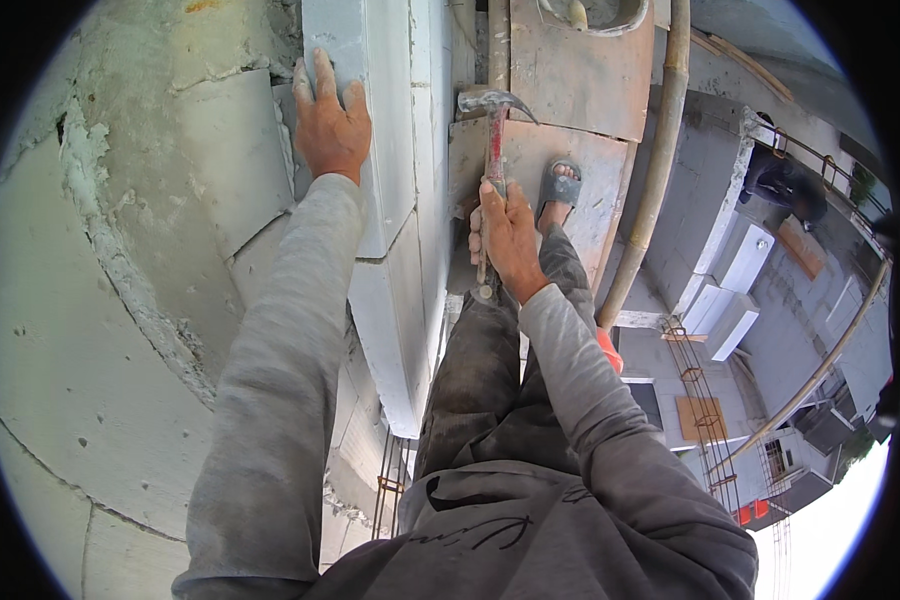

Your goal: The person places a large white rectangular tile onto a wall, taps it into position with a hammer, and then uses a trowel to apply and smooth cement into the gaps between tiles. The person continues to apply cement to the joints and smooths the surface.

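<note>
Right hand (513, 238): closed around the handle of a claw hammer with a curved steel head and a red-marked shaft (497, 145), thumb lying along the shaft.
Hammer: held over the boards, apart from the wall; head toward the top of the view, striking face to the left, claw to the right.
Left hand (332, 130): fingers spread, gripping nothing, laid against a pale grey, straight-edged masonry block (385, 130).
Block: just left of the hammer, in line with more pale blocks; a joint crosses below the hand.
Handling the hammer: a relaxed grip and short, square taps would suit such a block, which looks likely to chip at its edges; best to keep the left fingers well off the struck spot and feel for any shift.
Footing: a foot in a dark open-toed sandal (560, 185) stands on weathered brown wooden boards (580, 75); steady weight would help before any swing.
Beyond: a thick yellowish bamboo pole (660, 130) beside the boards; farther right, a bent-over co-worker in dark clothes (775, 178).
</note>
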Available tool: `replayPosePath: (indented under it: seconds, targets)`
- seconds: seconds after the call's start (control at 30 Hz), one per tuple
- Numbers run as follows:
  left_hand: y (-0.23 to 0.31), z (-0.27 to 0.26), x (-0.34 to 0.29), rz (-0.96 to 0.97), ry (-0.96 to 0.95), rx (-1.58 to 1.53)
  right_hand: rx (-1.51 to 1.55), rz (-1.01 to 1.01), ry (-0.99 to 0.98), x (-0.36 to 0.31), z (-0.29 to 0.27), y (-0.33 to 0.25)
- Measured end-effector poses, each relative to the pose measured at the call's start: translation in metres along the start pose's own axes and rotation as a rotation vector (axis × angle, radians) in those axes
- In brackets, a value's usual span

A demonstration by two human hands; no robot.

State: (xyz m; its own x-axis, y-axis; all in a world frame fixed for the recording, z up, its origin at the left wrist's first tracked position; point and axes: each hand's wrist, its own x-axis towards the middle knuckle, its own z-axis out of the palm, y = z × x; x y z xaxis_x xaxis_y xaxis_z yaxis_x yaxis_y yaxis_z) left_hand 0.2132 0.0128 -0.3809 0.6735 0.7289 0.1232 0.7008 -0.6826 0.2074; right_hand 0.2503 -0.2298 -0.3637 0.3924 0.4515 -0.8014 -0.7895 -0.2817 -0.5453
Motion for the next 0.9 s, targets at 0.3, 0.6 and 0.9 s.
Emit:
replayPosePath:
  seconds: [0.3,0.6,0.9]
  targets:
    - [-0.002,0.003,0.000,-0.011,0.004,0.019,0.245,0.231,-0.037,-0.022,0.044,0.092]
    - [0.003,0.006,0.002,-0.092,-0.055,0.053,-0.058,0.218,-0.135,0.004,0.006,0.095]
    - [0.009,0.001,0.007,-0.104,-0.118,-0.061,-1.307,-0.184,0.270,0.131,-0.169,0.040]
